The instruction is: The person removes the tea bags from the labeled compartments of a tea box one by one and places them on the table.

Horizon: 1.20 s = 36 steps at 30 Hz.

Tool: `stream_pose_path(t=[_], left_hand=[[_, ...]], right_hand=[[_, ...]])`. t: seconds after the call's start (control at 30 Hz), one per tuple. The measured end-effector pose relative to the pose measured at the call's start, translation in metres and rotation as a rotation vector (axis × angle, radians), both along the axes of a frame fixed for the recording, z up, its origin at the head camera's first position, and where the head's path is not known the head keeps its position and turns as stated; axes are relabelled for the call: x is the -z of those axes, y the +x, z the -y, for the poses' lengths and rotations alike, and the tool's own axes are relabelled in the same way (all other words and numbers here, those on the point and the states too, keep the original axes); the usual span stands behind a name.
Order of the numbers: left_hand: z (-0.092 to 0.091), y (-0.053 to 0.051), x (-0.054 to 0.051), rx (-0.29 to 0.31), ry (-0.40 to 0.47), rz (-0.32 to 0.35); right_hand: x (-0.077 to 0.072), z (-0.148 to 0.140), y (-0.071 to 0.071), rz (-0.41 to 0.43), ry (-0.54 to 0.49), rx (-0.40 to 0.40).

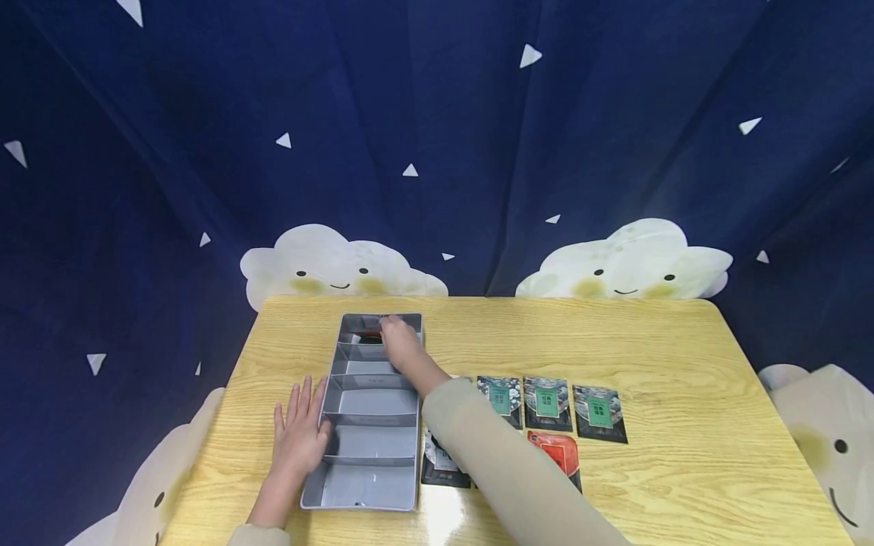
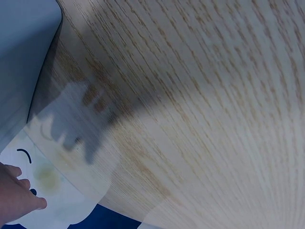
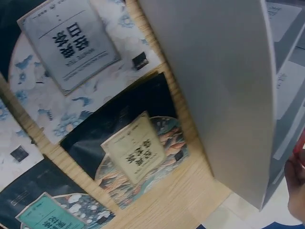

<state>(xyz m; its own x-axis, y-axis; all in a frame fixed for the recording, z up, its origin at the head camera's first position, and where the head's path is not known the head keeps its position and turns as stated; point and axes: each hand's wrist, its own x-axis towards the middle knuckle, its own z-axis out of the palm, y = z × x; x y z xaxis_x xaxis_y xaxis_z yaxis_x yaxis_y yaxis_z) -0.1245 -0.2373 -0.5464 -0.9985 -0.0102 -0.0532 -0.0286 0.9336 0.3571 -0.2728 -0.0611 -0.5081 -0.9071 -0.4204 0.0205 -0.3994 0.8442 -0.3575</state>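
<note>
A grey divided storage box [image 1: 372,481] stands lengthwise on the table, its compartments in a row from near to far. At its far compartment my right hand [image 1: 403,345] pinches a red and black tea packet [image 1: 369,337], partly hidden by the box wall and the hand. A red edge of that packet [image 3: 300,144] shows by the fingers in the right wrist view. My left hand [image 1: 300,432] lies along the box's left side, fingers straight, thumb at the wall. Only part of the left hand [image 2: 19,198] appears in the left wrist view.
Right of the box lie tea packets in two rows: several green-labelled ones [image 1: 548,403], a red one [image 1: 554,453], a white-labelled one [image 1: 444,462] and a yellow-labelled one [image 3: 136,150]. The right forearm covers some. A dark blue curtain [image 1: 478,152] hangs behind the wooden table [image 1: 683,470].
</note>
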Motion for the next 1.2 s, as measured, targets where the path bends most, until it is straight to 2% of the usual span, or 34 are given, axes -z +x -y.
stream_pose_path(t=[0.13,0.33,0.5,0.7,0.83,0.97,1.2], left_hand=[[0.0,-0.001,0.0,0.001,0.0,0.019],[0.001,0.0,-0.001,0.002,-0.002,0.017],[0.0,0.0,0.0,0.002,0.0,0.019],[0.0,0.0,0.0,0.0,0.006,0.012],[0.0,-0.001,0.0,0.0,0.004,0.012],[0.0,-0.001,-0.001,0.0,0.005,0.022],[0.0,-0.001,-0.001,0.003,0.011,0.019]], right_hand=[[0.004,-0.004,0.002,-0.061,0.055,-0.001],[0.009,-0.012,0.006,-0.186,0.124,-0.091],[0.013,-0.017,0.007,-0.223,0.149,-0.143],[0.014,-0.022,0.008,-0.316,0.22,-0.153],[0.011,-0.028,0.009,-0.34,0.244,-0.163],[0.008,-0.036,0.011,-0.427,0.216,-0.16],[-0.001,-0.053,0.011,-0.704,0.044,-0.157]])
